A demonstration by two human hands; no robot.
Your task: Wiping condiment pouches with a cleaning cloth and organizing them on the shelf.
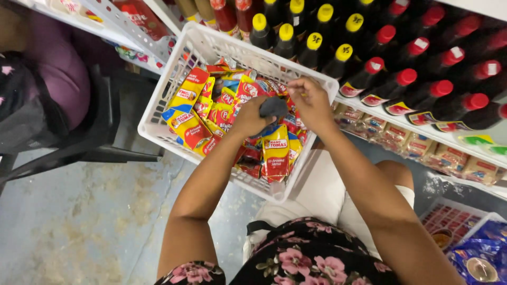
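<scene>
Head view looked down on both hands over a white slatted basket full of red and yellow sauce pouches. Left hand had its fingers curled tight around a dark grey cloth, which sat above the middle of the pouch pile, just under the far rim. Right hand was just beside it; thumb and forefinger were pinched narrow near the top edge of the cloth, though contact could not be confirmed. Nothing else was seen in the right hand.

Edges: the basket's far rim lay close to the front row of dark bottles with yellow caps; red-capped bottles lay on the shelf to the right, near the right hand's wrist. The near corner of the basket overhung the person's lap, above white shorts and a floral top.

Open room: bare concrete floor spread to the left of the basket and forearm. A dark chair stood at the left, near the basket's left wall but apart from it. Flat packets filled the lower shelf at right.
</scene>
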